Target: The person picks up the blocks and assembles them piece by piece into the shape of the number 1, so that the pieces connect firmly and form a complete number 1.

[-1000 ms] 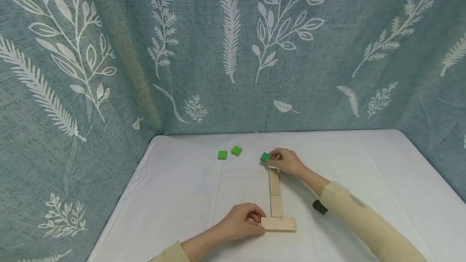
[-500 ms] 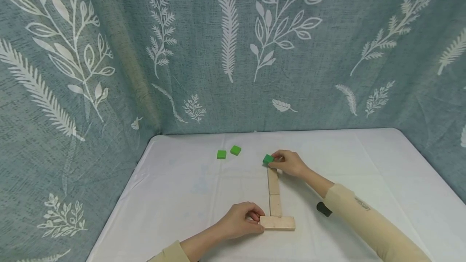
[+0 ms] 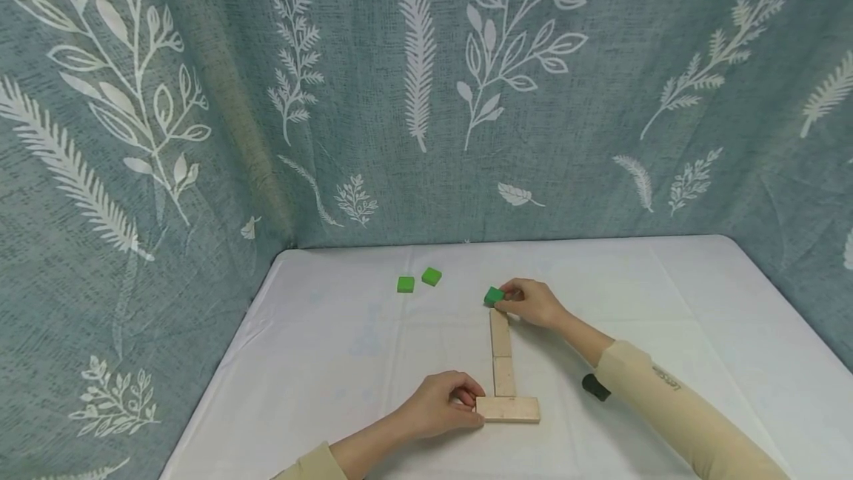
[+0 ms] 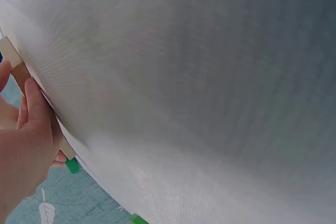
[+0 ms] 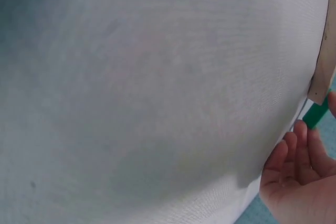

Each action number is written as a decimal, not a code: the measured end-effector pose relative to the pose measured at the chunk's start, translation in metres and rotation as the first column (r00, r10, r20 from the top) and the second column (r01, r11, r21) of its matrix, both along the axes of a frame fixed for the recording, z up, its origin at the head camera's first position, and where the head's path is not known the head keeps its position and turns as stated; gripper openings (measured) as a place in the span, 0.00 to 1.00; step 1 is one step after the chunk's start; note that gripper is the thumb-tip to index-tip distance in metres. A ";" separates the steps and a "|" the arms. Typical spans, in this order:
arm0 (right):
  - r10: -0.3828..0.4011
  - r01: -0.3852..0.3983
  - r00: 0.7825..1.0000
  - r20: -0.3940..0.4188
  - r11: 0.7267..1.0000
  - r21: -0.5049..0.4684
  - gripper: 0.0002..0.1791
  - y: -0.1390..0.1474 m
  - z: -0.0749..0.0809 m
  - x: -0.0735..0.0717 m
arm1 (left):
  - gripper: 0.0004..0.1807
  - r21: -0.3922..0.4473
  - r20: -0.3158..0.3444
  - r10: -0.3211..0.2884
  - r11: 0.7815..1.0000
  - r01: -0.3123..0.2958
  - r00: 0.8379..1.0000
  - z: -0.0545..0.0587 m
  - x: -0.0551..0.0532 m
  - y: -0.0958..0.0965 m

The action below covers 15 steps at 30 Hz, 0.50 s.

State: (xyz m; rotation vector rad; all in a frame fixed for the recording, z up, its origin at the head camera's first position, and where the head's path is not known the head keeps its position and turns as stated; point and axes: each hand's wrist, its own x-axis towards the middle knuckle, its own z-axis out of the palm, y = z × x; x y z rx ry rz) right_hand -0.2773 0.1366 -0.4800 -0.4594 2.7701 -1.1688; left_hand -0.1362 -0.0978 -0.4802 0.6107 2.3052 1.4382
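In the head view my right hand [image 3: 533, 304] pinches a dark green square block [image 3: 493, 296] between thumb and fingers. The block is at the far end of a wooden plank [image 3: 500, 333]; whether they touch, I cannot tell. A second wooden plank [image 3: 504, 376] continues that line toward me, meeting a crosswise wooden block [image 3: 509, 410]. My left hand [image 3: 440, 406] holds this crosswise block by its left end, thumb on the near side and fingers on the far side. In the right wrist view the green block [image 5: 316, 114] shows beside the plank's end [image 5: 317, 92].
Two light green square blocks, one to the left [image 3: 406, 284] and one to its right [image 3: 432, 276], lie toward the back of the white table [image 3: 320, 391]. A small black object [image 3: 595, 387] sits near the right sleeve. A leaf-patterned curtain [image 3: 373, 95] hangs behind the table.
My right hand has moved slightly right and toward me, bringing the dark green block closer to line with the far plank. The left hand and wooden pieces stay in place.
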 end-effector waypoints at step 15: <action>0.007 -0.007 1.000 -0.001 1.000 -0.009 0.20 0.002 -0.001 0.001 | 0.14 0.006 0.005 0.002 1.000 -0.002 1.000 0.000 0.001 0.000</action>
